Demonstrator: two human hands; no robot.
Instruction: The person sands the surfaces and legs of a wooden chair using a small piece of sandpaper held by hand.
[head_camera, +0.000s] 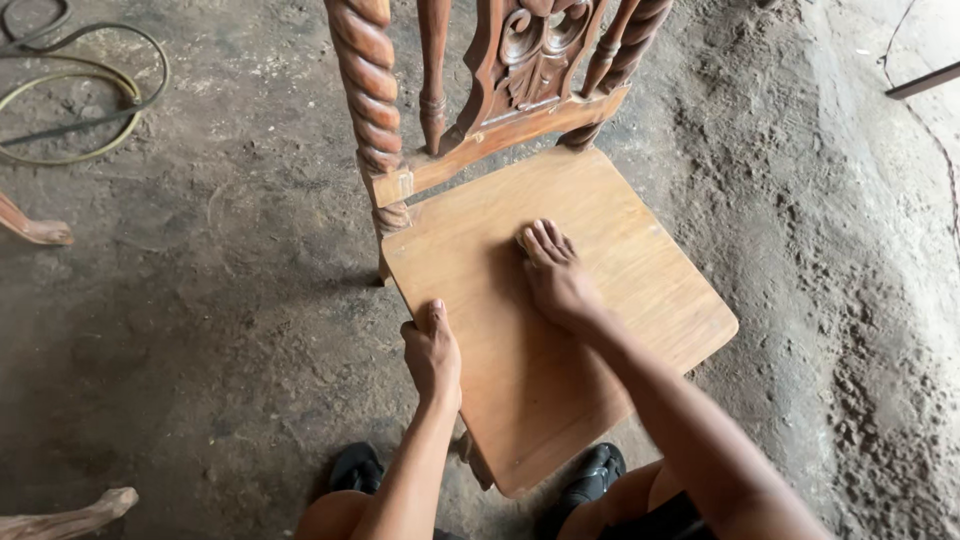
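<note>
- Knees and two black shoes (590, 478) sit at the bottom edge of the frame, one shoe on each side of the chair's near corner, with both forearms reaching up from there.
- Left hand (432, 352) clasps the left edge of the wooden chair seat (640, 270): the thumb lies on top of the board and the fingers curl under the rim, so the grasp is closed around that edge.
- Right hand (556, 276) lies flat on the middle of the seat, palm down, fingers together and stretched toward the backrest; it presses on the bare wood and grasps nothing.
- That seat is a plain, pale brown board, turned diagonally in the centre of the frame, its near corner pointing at the bottom edge.
- At the seat's far edge rises the carved backrest (530, 50), darker and reddish, with a scrolled panel in the upper middle of the frame and a bottom rail just above the seat.
- A thick twisted post (368, 90) stands at the backrest's left side; a second twisted post is at its right.
- Grey, dusty floor (220, 300) surrounds the chair, with looser heaped dirt along the right side.
- Coiled hoses (90, 95) lie in the upper left corner.
- Two curved wooden pieces (70, 518) poke in from the left edge, one at mid-height and one at the lower left.
</note>
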